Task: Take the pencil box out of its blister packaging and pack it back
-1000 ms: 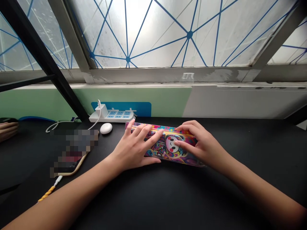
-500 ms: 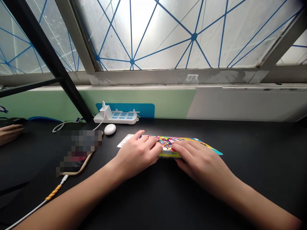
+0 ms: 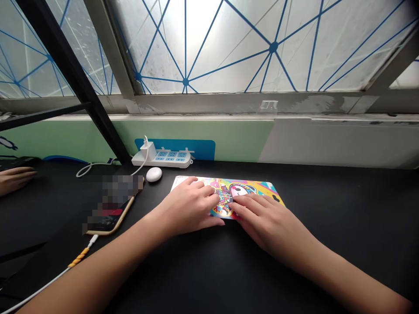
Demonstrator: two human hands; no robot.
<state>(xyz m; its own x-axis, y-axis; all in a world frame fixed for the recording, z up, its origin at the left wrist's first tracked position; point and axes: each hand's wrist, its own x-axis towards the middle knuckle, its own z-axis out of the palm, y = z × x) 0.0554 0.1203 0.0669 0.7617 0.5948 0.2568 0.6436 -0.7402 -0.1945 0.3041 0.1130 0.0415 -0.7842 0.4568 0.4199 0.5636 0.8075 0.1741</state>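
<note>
A flat, brightly printed cardboard piece (image 3: 241, 189) with a cartoon figure lies on the black desk. Its left end shows white. My left hand (image 3: 193, 204) rests on the left half, open, with the fingers over the print and the thumb stretched out past the front edge. On the right part lies my right hand (image 3: 266, 218), open too, its fingertips touching the print near the middle. Both hands cover parts of the cardboard. Whether it has layers underneath cannot be seen.
Left of my arm lies a blurred phone (image 3: 113, 213) with a white charging cable (image 3: 80, 256). Behind it are a small white round case (image 3: 153, 174) and a power strip (image 3: 172, 158). Another person's hand (image 3: 16, 179) is at the far left. A black slanted post (image 3: 94, 113) stands nearby.
The cardboard has gone from bent, with its yellow front side showing, to lying flatter with more of the print in view. My left thumb has come out from the front edge. The view shifted slightly.
</note>
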